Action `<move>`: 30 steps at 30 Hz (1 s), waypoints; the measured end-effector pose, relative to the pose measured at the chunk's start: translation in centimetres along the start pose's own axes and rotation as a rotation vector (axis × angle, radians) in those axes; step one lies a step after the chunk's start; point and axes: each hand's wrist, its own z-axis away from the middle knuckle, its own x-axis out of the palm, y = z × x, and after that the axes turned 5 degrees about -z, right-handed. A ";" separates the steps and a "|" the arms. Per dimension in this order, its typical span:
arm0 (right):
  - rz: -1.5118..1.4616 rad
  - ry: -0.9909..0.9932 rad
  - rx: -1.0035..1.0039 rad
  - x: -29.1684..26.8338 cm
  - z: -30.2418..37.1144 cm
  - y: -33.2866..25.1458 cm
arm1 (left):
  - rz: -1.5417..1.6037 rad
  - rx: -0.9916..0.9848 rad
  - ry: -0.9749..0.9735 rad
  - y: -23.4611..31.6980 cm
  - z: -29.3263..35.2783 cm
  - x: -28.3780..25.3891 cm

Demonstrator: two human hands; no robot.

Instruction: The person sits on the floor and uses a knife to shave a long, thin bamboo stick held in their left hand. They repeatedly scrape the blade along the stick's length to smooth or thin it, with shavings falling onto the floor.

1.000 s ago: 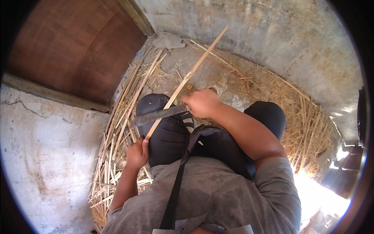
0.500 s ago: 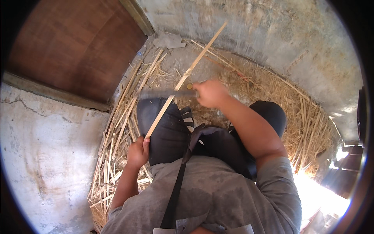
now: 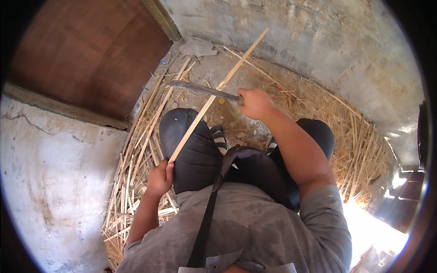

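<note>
My left hand (image 3: 160,178) is closed round the near end of a long pale bamboo strip (image 3: 198,119), beside my left knee. The strip slants away to the upper right, over the knee, its far end toward the back wall. In my right hand (image 3: 256,104) is the handle of a long machete (image 3: 193,86) with a dull grey blade. The blade lies across the strip near its middle, pointing left, at a knobbly node. Whether the edge bites into the strip cannot be made out.
Many split strips (image 3: 148,132) lie along the left wall. Fibrous shavings (image 3: 318,107) are heaped at the right, below a concrete wall (image 3: 291,27). A brown wooden panel (image 3: 91,59) stands at the upper left. My sandalled foot (image 3: 219,136) rests between my knees.
My right hand and the machete have moved away from me along the strip, from near the knee toward the node. My left hand keeps its hold almost unmoved.
</note>
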 end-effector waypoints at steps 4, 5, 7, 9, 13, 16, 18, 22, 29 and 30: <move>0.114 -0.134 -0.175 -0.1 0.4 -2.3 | 0.005 0.000 -0.009 0.3 -0.1 -0.3; 0.128 -0.181 -0.225 0.2 0.9 -3.5 | 0.003 -0.010 -0.017 0.3 -0.1 -0.2; 0.186 -0.244 -0.302 0.5 1.3 -4.9 | -0.009 -0.003 -0.018 0.1 0.0 -0.3; 0.275 -0.276 -0.358 0.6 1.4 -5.7 | -0.018 -0.004 -0.017 -0.5 0.2 -0.4; 0.127 -0.170 0.036 -0.2 -1.8 1.7 | -0.018 0.030 -0.014 -0.7 0.5 -0.3; 0.042 -0.059 0.061 -0.6 -0.7 1.1 | -0.015 0.031 -0.009 -0.5 0.0 -0.5; 0.003 0.014 -0.012 -0.4 -0.4 0.4 | 0.001 0.001 -0.031 -0.7 0.2 -0.2; 0.123 -0.124 -0.175 0.4 0.1 -1.2 | 0.005 0.019 -0.045 -0.8 -0.1 -0.4; 0.214 -0.070 -0.249 1.1 -0.3 -1.8 | -0.013 0.020 0.000 -2.1 0.6 0.3; 0.145 -0.083 -0.110 1.5 -1.3 1.6 | -0.021 0.024 0.005 -2.4 0.6 0.6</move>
